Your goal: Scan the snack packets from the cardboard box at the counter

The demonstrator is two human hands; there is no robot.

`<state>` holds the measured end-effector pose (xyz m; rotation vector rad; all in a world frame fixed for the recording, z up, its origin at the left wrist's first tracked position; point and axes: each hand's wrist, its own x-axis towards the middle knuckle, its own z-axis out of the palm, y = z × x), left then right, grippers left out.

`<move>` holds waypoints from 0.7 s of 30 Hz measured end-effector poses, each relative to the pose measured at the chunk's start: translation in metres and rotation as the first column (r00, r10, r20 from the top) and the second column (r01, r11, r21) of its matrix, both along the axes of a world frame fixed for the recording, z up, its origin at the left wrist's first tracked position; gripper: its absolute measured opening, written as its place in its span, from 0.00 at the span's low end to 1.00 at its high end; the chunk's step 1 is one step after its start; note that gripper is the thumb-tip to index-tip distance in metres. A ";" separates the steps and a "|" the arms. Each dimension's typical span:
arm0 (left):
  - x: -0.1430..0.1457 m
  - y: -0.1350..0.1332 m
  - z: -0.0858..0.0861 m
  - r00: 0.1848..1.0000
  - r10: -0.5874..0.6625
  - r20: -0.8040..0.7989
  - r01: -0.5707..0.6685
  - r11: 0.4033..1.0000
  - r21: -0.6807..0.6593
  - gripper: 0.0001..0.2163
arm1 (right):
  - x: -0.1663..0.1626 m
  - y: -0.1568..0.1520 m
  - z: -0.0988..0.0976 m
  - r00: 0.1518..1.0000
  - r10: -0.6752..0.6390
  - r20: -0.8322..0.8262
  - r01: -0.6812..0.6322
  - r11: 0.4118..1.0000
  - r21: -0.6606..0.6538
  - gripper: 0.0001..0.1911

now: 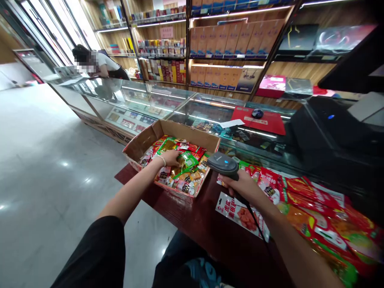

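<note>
The right hand (241, 185) grips the scanner (223, 164) from behind, likely to leave its nose free toward the carton (189, 133) at nine o'clock, where the left hand (171, 158) touches a green packet (190, 160), grip unclear.

Inside a retail shop, lit wall shelves (210, 57) stacked with boxed goods (235, 40) stand behind glass display cases (129, 105), with a barcode scanner (223, 164) and bagged snacks (312, 191) up front.

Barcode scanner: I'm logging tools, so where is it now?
In the head view, the scanner is in the right hand, just right of the cardboard box.
</note>
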<state>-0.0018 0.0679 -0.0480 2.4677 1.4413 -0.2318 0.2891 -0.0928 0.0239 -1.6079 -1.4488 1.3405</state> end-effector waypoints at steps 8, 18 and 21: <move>-0.002 0.008 0.016 0.875 0.226 0.429 -0.301 0.947 0.115 0.11 | 0.012 -0.007 0.000 1.000 -0.030 0.006 0.030 0.999 0.038 0.17; 0.017 -0.006 0.042 0.247 0.499 0.830 -0.313 0.852 -0.419 0.18 | 0.017 -0.019 0.006 0.997 -0.075 0.012 0.074 0.996 0.050 0.17; 0.020 -0.011 0.052 0.055 0.554 0.831 -0.151 0.827 -0.542 0.17 | 0.018 -0.023 0.007 0.996 -0.093 0.004 0.093 0.995 0.041 0.18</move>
